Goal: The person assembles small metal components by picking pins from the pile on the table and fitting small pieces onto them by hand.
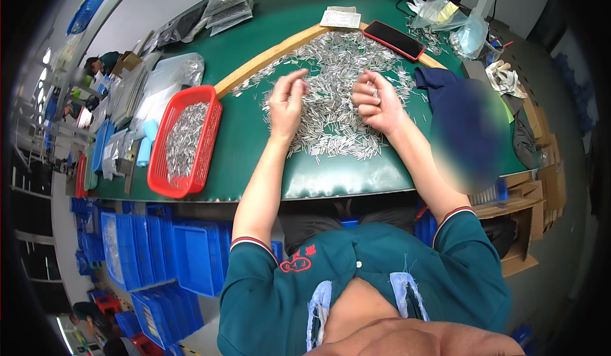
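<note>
A wide heap of small silvery metal pins (337,127) is spread over the green tabletop. My left hand (286,106) hovers at the heap's left side, fingers half bent and the thumb a little apart; nothing shows in it. On the right side of the heap, my right hand (377,103) is closed, its fingers curled in toward the thumb. Whatever it may pinch is hidden or too small to make out. Left of my left forearm, a red plastic basket (215,117) holds many more of these pins.
Wooden strips (273,53) border the heap's far side, with a paper slip (340,18) at their corner. A red-edged phone (394,40) lies beside them. Dark blue cloth (436,85) is at right, plastic bags (439,12) behind. Blue bins (137,248) stand below left; cardboard boxes (550,184) right.
</note>
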Demonstrator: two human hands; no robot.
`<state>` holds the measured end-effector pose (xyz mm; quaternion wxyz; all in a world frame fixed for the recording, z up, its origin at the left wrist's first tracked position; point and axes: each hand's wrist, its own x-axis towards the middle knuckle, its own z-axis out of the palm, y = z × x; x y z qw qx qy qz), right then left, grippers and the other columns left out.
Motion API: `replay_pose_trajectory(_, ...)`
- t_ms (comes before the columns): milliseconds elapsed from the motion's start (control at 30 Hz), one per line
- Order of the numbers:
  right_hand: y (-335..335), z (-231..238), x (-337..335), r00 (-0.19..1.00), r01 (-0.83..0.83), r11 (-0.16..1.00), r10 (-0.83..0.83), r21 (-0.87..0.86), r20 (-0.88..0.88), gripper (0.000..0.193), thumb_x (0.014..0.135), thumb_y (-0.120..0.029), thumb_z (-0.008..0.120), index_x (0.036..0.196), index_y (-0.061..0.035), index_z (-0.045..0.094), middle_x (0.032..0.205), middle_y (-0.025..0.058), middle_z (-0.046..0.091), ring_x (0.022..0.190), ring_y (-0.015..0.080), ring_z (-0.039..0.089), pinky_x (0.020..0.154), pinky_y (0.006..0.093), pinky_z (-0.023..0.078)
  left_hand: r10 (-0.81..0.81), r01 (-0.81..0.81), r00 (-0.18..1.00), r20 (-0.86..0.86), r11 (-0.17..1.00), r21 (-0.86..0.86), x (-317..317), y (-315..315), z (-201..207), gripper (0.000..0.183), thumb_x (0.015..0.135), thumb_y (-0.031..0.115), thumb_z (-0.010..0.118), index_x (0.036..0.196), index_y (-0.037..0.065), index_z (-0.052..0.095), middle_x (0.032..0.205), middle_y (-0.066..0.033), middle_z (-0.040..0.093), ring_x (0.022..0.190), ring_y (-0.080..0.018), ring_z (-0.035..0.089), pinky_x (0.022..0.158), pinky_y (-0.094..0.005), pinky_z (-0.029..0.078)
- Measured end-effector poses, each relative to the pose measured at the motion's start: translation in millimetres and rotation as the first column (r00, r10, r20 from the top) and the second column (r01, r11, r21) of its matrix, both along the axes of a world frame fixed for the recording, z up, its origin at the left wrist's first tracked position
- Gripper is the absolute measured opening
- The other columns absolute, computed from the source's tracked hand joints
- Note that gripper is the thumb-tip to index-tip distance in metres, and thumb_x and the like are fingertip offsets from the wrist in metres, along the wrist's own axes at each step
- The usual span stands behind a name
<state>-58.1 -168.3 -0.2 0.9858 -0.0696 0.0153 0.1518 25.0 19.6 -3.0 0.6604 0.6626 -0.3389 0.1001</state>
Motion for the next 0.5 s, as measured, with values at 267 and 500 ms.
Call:
replay_pose_trajectory(267, -15, -8, 8, 0.981, 0.193, 0.980, -0.195, -0.043, -0.027, 0.019, 0.086, -0.026, 0.049, 0.071, -0.0143, 0.045, 0.062, -0.0052, 0.039, 0.042, 0.0030, 0.029, 0.031, 0.0164, 0.016, -0.393, 0.508, 0.845, 0.362, 0.800, -0.320, -98, 29, 142, 0.024, 0.084, 0.005, 0.038, 0.097, -0.007, 0.054, 0.076, -0.0102, 0.056, 0.064, -0.0126, 0.053, 0.063, -0.0253, 0.043)
replay_pose_trajectory(500, -19, -14, 9, 0.989, 0.148, 0.988, -0.149, 0.053, 0.011, 0.021, 0.088, -0.025, 0.045, 0.072, -0.0123, 0.049, 0.058, -0.0053, 0.037, 0.041, 0.0036, 0.029, 0.031, 0.0172, 0.017, -0.590, 0.701, 0.700, 0.402, 0.674, -0.233, -235, 53, 205, 0.006, 0.078, 0.010, 0.052, 0.078, 0.012, 0.057, 0.060, -0.0042, 0.053, 0.045, -0.0136, 0.047, 0.045, -0.0252, 0.037)
